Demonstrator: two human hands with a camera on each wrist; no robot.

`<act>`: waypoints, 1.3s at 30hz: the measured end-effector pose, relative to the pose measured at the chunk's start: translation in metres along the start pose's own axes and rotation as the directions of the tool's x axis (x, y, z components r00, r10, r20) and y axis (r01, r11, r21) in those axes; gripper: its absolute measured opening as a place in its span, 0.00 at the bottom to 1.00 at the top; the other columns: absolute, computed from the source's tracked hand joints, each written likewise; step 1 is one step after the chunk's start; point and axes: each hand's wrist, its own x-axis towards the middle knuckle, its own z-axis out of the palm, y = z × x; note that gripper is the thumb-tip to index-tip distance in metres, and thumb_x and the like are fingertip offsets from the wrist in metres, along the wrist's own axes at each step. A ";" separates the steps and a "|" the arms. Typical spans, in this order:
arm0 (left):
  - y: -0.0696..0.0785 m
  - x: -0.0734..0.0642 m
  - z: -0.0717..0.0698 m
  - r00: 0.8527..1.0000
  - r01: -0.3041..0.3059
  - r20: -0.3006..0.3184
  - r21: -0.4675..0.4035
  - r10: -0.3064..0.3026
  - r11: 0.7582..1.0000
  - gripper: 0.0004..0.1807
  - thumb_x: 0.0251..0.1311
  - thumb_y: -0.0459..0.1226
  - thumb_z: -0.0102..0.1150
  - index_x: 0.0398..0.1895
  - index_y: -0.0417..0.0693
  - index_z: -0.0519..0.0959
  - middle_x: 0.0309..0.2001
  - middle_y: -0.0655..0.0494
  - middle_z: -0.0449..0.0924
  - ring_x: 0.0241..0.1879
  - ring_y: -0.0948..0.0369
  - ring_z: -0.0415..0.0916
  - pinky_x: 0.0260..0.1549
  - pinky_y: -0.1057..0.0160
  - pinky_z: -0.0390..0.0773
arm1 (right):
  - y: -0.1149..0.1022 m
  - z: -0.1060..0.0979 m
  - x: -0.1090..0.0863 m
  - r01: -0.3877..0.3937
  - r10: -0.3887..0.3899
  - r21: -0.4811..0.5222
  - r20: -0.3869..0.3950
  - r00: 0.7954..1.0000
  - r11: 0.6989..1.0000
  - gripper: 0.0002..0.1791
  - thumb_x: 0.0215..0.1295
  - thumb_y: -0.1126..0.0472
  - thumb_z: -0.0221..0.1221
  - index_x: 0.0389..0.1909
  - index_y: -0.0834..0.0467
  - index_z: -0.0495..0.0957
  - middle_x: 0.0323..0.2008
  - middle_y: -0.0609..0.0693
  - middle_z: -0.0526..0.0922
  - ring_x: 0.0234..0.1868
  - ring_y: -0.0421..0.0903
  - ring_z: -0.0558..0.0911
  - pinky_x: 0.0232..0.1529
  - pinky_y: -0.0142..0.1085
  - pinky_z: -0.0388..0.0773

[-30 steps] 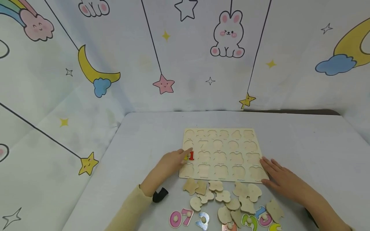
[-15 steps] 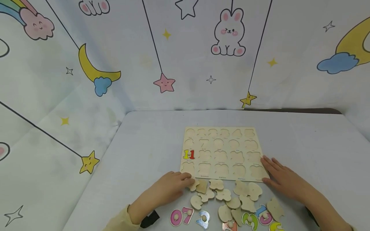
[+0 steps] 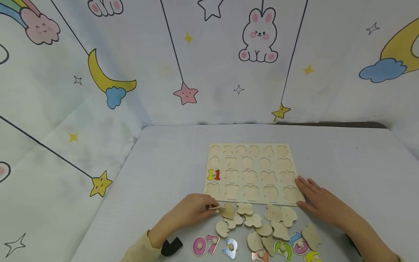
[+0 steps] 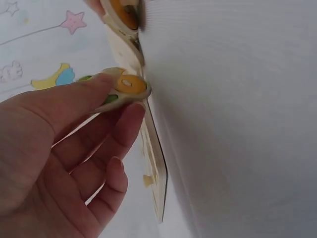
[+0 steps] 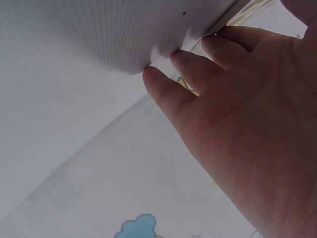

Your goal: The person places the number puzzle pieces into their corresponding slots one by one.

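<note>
A wooden number puzzle board (image 3: 242, 198) lies on the table, with a yellow-and-red 11 piece (image 3: 214, 175) in its third row at the left. My left hand (image 3: 194, 210) is just below the board's lower left corner. Between thumb and fingers it pinches a wooden number puzzle piece (image 4: 132, 85), tilted on edge, with orange and green on its painted side; its number cannot be read. My right hand (image 3: 322, 203) rests at the board's right edge, fingers extended. In the right wrist view, its fingertips (image 5: 152, 74) touch the white cloth.
Several puzzle pieces lie face down below the board, such as a plain wooden one (image 3: 279, 231). Nearer are face-up numbers, including a pink 0 (image 3: 199, 247), a pink 7 (image 3: 212, 244) and a blue 2 (image 3: 230, 249). A printed cloth wall (image 3: 209, 65) stands behind the table.
My left hand has moved from the 11 piece down to the loose pieces and lifted one onto its edge. The right hand has stayed at the board's edge.
</note>
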 end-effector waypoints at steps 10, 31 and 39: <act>-0.012 0.007 -0.003 0.991 0.118 -0.022 -0.293 -0.130 0.949 0.06 0.57 0.30 0.61 0.36 0.47 0.82 0.30 0.68 0.78 0.30 0.71 0.72 0.30 0.69 0.73 | 0.002 -0.001 0.001 0.004 -0.004 -0.003 0.004 1.000 1.000 0.40 0.64 0.46 0.56 0.68 0.66 0.56 0.67 0.64 0.57 0.64 0.67 0.56 0.54 0.63 0.55; -0.023 0.004 -0.012 0.976 0.204 0.016 -0.410 -0.217 0.889 0.13 0.59 0.29 0.58 0.47 0.47 0.77 0.27 0.63 0.75 0.25 0.66 0.75 0.25 0.67 0.73 | -0.002 -0.003 0.001 -0.012 0.011 0.007 0.016 1.000 1.000 0.40 0.64 0.46 0.56 0.68 0.66 0.56 0.67 0.64 0.57 0.64 0.68 0.55 0.55 0.63 0.55; -0.038 0.014 -0.007 0.942 0.210 -0.056 -0.672 -0.332 0.710 0.18 0.60 0.25 0.56 0.54 0.37 0.72 0.31 0.50 0.69 0.29 0.52 0.81 0.23 0.66 0.75 | -0.002 -0.003 0.001 -0.014 0.014 0.009 0.024 1.000 1.000 0.40 0.64 0.46 0.56 0.68 0.67 0.56 0.66 0.64 0.57 0.64 0.68 0.55 0.54 0.63 0.55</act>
